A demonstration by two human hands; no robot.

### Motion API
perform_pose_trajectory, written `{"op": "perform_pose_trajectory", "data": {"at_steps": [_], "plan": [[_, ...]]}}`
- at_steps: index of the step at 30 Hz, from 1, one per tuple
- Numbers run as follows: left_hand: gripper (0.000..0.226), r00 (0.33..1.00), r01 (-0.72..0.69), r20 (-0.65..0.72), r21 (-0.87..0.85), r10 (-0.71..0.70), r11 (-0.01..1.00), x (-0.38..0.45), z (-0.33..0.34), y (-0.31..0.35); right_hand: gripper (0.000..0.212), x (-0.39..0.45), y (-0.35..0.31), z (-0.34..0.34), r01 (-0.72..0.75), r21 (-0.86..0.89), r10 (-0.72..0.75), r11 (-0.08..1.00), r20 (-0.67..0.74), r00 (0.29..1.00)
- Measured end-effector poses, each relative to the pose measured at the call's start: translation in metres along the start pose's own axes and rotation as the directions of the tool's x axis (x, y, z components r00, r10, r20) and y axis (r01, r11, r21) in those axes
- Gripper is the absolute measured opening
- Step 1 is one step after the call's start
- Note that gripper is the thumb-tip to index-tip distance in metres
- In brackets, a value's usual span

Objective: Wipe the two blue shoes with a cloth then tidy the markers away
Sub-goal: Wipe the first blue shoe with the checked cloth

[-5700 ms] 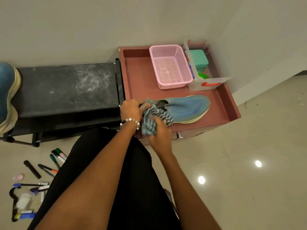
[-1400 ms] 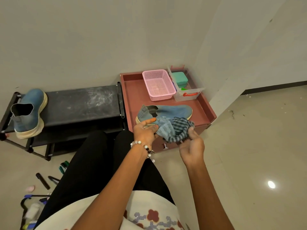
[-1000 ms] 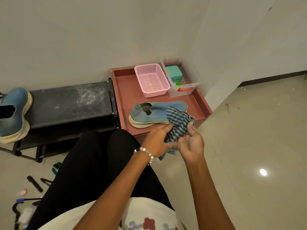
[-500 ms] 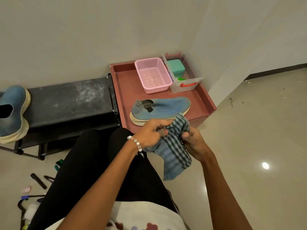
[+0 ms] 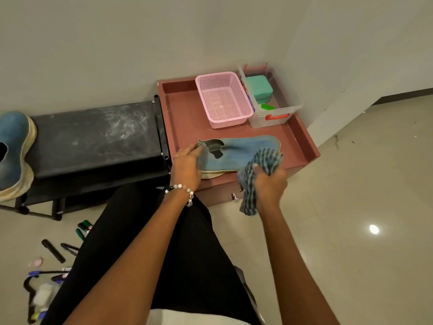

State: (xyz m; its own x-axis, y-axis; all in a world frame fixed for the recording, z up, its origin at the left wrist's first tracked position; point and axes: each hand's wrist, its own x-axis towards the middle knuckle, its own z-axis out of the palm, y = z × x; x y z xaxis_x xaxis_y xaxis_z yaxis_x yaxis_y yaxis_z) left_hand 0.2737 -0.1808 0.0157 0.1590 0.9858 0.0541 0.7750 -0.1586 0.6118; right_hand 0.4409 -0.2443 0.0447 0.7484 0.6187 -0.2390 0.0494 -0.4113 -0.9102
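The left hand (image 5: 186, 166) gripped the blue shoe's (image 5: 236, 153) heel; the right hand (image 5: 269, 181) clutched the cloth (image 5: 259, 171) at its toe. Hard wiping risked shoving the shoe off the surface (image 5: 185, 118).

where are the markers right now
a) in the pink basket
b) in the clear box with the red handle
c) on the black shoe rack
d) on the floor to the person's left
d: the markers lie scattered on the floor left of the person's leg, while the pink basket holds none.
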Motion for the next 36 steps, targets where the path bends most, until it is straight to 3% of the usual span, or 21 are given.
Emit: {"op": "perform_pose_trajectory", "data": {"at_steps": [2,3,6,10,11,13,16,18,22,27,29,32,36], "plan": [[0.068,0.987,-0.102,0.141,0.215,0.073,0.971,0.007,0.006,-0.010,0.025,-0.008,0.003,0.035,0.271,-0.178,-0.250,0.946,0.129,0.960],[0.075,0.976,-0.117,0.214,0.319,0.048,0.941,0.009,0.008,-0.014,0.029,-0.011,0.009,0.054,0.407,-0.288,-0.344,0.867,0.247,0.906],[0.075,0.944,-0.111,0.326,0.456,-0.050,0.883,0.012,0.014,-0.017,0.049,-0.015,0.043,0.091,0.753,-0.482,-0.413,0.448,0.635,0.653],[0.072,0.940,-0.096,0.326,0.544,-0.105,0.834,0.010,0.020,-0.018,0.023,0.010,0.061,0.087,0.880,-0.474,-0.537,0.039,0.732,0.418],[0.073,0.940,-0.089,0.319,0.577,-0.124,0.812,0.008,0.022,-0.019,0.025,0.015,0.063,0.086,0.873,-0.487,-0.553,-0.015,0.731,0.398],[0.073,0.942,-0.093,0.301,0.662,-0.151,0.744,0.003,0.026,-0.016,0.030,0.011,0.054,0.089,0.804,-0.594,-0.528,-0.041,0.696,0.487],[0.080,0.921,-0.117,0.329,0.747,-0.211,0.655,0.002,0.026,-0.013,0.032,-0.013,0.038,0.109,0.678,-0.721,-0.367,0.145,0.597,0.713],[0.083,0.899,-0.144,0.368,0.758,-0.236,0.636,0.003,0.024,-0.011,0.037,-0.017,0.033,0.117,0.613,-0.752,-0.265,0.242,0.557,0.787],[0.073,0.873,-0.178,0.416,0.760,-0.256,0.625,0.001,0.017,-0.009,0.038,-0.006,0.027,0.116,0.627,-0.745,-0.257,0.228,0.575,0.777],[0.082,0.857,-0.193,0.428,0.785,-0.288,0.589,0.001,0.017,-0.005,0.050,0.003,0.025,0.089,0.808,-0.588,-0.178,0.044,0.791,0.585],[0.081,0.865,-0.192,0.419,0.785,-0.277,0.589,0.001,0.018,-0.007,0.053,0.006,0.021,0.076,0.827,-0.560,-0.160,-0.041,0.821,0.548],[0.075,0.858,-0.212,0.443,0.766,-0.260,0.607,0.002,0.017,-0.006,0.045,0.009,0.011,0.087,0.775,-0.625,-0.187,-0.096,0.776,0.602],[0.076,0.849,-0.212,0.460,0.748,-0.261,0.629,0.004,0.012,-0.006,0.037,0.005,0.001,0.113,0.716,-0.697,-0.161,-0.030,0.711,0.685]]}}
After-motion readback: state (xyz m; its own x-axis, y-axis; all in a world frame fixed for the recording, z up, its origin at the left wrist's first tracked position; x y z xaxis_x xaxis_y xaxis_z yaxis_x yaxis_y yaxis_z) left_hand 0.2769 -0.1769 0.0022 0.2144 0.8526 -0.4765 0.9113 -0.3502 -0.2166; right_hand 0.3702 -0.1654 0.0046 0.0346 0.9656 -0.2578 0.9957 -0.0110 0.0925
